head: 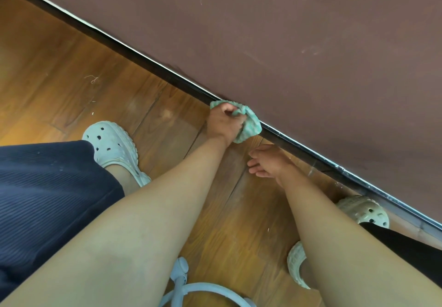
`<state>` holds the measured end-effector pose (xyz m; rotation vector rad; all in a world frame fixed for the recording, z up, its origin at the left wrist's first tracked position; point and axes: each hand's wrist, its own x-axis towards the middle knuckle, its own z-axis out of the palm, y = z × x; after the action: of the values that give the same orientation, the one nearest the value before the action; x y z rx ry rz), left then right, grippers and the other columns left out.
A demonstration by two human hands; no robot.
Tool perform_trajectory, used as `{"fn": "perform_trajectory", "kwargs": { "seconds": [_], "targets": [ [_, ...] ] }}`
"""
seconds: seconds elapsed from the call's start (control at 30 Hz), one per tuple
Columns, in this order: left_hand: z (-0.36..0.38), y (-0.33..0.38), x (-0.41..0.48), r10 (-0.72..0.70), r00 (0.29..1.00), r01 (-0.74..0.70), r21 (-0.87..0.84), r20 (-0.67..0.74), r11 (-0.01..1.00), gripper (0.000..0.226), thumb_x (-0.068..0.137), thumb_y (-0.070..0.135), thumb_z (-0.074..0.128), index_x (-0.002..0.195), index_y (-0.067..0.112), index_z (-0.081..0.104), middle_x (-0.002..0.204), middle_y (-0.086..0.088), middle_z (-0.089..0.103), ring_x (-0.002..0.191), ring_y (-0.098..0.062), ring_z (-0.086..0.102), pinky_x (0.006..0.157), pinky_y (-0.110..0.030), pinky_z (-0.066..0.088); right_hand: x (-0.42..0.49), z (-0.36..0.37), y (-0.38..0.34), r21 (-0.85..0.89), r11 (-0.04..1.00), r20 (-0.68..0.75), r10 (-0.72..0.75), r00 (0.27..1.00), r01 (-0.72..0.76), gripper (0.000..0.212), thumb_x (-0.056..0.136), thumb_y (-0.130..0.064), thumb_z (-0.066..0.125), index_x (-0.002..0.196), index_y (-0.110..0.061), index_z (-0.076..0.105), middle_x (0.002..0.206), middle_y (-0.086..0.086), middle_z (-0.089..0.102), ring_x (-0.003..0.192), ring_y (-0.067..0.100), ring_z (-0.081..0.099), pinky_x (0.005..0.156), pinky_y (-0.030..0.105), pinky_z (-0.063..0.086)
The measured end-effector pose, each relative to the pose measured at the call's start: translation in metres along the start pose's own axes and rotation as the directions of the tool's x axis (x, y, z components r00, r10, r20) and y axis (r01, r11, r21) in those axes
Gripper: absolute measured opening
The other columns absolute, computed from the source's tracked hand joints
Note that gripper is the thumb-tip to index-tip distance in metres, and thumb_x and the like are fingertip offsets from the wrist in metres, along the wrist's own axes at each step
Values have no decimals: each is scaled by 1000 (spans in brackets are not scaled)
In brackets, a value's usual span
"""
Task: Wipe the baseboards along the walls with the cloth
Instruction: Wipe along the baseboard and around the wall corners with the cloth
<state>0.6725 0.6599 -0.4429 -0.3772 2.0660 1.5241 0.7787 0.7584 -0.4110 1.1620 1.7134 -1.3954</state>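
As L hand (226,124) grips cloth (250,128), R hand (267,163) hangs.

I've got the wall (311,31): matte brown, faint pale scuffs (311,50) | floor (59,67): warm wood planks, soft sheen at left | thread (92,79) and small specks lying on the boards

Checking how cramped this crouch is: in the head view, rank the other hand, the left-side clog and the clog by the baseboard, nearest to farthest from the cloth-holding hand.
From the left hand gripping the cloth:
1. The right hand, just right, on the floor.
2. The left-side clog, out left.
3. The right-side clog, lower right by the baseboard.
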Motion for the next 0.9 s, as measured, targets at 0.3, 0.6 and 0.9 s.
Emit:
{"fn": "perform_trajectory", "kwargs": {
  "seconds": [0.3,0.6,0.9],
  "targets": [
    [-7,26,9,-91,946,52,-133,-310,990,15,89,16,67,98,17,55,109,-7,68,101,-25,67,98,-38,54,-6,-16,0,40,999,-24,-8,1000,9,27,102,-26,53,125,-14,59,103,10,72,95,25,72,89,38,58],
    [23,13,-8,-118,981,110,-56,-153,992,10,90,14,64,97,16,58,104,-5,66,94,-22,66,95,-32,54,-7,-15,4,51,999,-34,2,999,0,26,101,-25,52,123,-13,59,101,10,72,91,26,72,90,39,58],
    [9,18,4,-78,954,55,-88,-288,995,16,94,15,63,107,17,54,110,-2,62,105,-23,63,102,-33,49,-13,-24,15,130,991,-74,17,997,-7,28,102,-27,53,125,-13,59,101,9,73,89,22,73,82,34,60]
  ]
}}
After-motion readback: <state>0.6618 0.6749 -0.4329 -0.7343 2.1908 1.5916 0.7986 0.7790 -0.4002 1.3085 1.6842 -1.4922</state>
